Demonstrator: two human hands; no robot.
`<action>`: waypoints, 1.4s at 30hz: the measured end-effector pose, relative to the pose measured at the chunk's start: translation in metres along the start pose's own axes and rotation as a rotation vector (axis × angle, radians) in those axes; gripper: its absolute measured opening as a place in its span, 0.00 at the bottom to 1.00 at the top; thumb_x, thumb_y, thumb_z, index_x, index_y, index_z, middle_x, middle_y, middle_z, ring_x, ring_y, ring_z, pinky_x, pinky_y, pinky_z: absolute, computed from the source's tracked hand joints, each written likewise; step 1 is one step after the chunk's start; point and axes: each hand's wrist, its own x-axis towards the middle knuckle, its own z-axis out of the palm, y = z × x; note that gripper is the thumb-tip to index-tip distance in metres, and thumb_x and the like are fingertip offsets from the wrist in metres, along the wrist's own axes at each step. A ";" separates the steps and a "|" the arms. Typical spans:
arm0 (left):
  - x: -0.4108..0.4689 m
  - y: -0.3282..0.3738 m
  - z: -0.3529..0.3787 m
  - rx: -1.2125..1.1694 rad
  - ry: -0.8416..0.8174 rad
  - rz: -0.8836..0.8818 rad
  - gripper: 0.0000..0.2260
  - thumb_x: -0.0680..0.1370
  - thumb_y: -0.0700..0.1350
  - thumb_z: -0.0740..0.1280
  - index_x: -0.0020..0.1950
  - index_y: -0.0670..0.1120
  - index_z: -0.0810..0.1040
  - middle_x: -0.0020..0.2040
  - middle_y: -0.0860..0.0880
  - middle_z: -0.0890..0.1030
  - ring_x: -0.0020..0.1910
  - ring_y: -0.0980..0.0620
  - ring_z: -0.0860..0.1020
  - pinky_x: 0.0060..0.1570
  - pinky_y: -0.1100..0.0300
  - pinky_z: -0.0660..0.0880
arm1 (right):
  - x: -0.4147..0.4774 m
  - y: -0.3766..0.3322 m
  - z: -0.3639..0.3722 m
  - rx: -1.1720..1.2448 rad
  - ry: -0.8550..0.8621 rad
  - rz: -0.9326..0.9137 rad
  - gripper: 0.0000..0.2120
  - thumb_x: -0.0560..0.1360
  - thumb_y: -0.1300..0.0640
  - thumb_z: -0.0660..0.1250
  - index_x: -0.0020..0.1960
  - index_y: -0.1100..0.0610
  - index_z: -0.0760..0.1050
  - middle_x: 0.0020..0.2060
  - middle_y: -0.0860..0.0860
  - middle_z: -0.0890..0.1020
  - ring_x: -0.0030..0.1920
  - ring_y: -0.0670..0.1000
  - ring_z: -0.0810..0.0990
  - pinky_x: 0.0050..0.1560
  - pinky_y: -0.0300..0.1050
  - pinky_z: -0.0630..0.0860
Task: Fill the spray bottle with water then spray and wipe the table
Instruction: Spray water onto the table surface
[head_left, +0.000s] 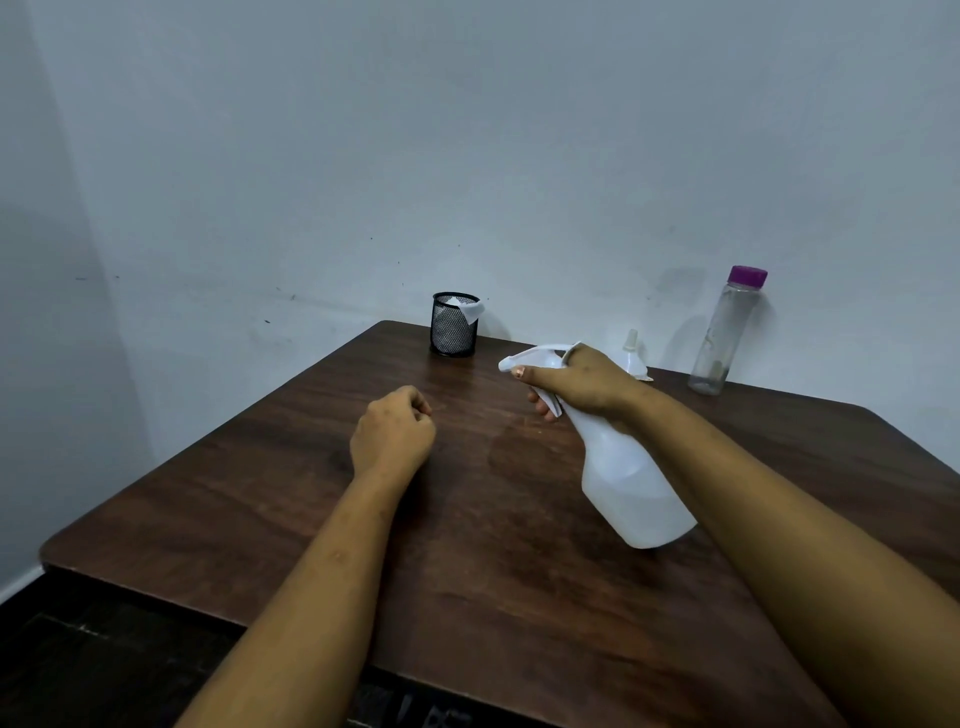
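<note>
Sprayer (631, 478) tilted over table (260, 493), centre right, right hand (582, 384) gripping its neck, finger on trigger.
Left hand (392, 431) curls on nothing at centre. Higher in frame, left to right: one mesh cup (453, 327) holding white tissue (470, 310), one funnel (634, 356) partly behind the right hand, one purple-capped bottle (724, 332).

place: plain office-like room | cues: bare wall (467, 156), wooden table (260, 493), black mesh pen cup (453, 332)
</note>
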 end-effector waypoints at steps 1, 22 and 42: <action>0.000 0.000 0.000 0.000 0.000 0.001 0.07 0.74 0.42 0.62 0.43 0.52 0.77 0.48 0.48 0.81 0.50 0.45 0.77 0.43 0.58 0.70 | -0.001 0.000 0.001 -0.020 0.002 -0.026 0.13 0.76 0.51 0.68 0.58 0.55 0.80 0.35 0.53 0.79 0.33 0.49 0.79 0.36 0.43 0.79; -0.003 0.001 0.000 -0.026 -0.022 0.016 0.08 0.73 0.41 0.61 0.41 0.53 0.76 0.48 0.48 0.82 0.51 0.44 0.77 0.45 0.56 0.72 | -0.002 -0.004 0.011 0.043 -0.087 0.005 0.10 0.75 0.52 0.69 0.46 0.60 0.80 0.40 0.56 0.83 0.39 0.52 0.82 0.41 0.46 0.80; -0.008 0.003 0.000 -0.045 -0.012 0.034 0.08 0.73 0.41 0.61 0.41 0.53 0.75 0.47 0.49 0.82 0.49 0.45 0.77 0.43 0.58 0.69 | -0.013 -0.004 0.008 -0.118 -0.218 0.133 0.21 0.77 0.46 0.65 0.55 0.65 0.78 0.42 0.57 0.82 0.37 0.51 0.81 0.35 0.40 0.78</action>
